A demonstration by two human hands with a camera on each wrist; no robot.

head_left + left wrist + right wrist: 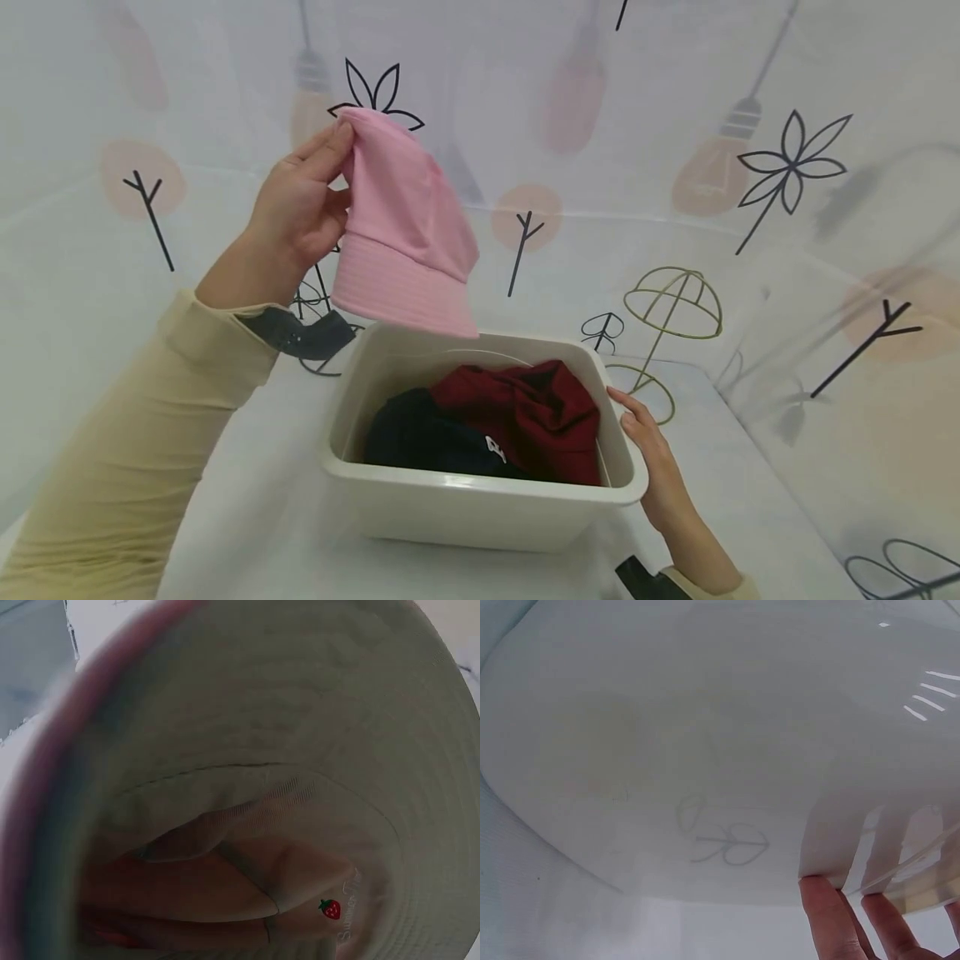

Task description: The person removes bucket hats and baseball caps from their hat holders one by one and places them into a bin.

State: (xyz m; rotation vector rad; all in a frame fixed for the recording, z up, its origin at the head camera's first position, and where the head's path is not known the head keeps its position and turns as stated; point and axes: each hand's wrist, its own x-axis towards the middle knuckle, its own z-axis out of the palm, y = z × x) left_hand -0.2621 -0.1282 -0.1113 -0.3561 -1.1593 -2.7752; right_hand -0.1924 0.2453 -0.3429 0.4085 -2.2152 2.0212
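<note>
My left hand (307,187) pinches a pink bucket hat (408,217) by its crown, up above a white plastic bin (480,517). The hat hangs with its stitched brim downward. Looking into the dim hat (322,712), the left wrist view shows a small strawberry mark with pale lettering. Fingers of my right hand (660,458) touch the bin's right side at the rim; the right wrist view shows straight fingers (829,919) against its outer wall. Inside the bin lie a dark cap (427,437) with a white emblem and a dark red cloth item (532,412), partly overlapping.
The bin stands on a white-covered table (247,492). Close behind it hangs a pale backdrop (630,108) printed with plants, light bulbs and an umbrella shape. More of the same patterned cloth (885,417) stands along the right side.
</note>
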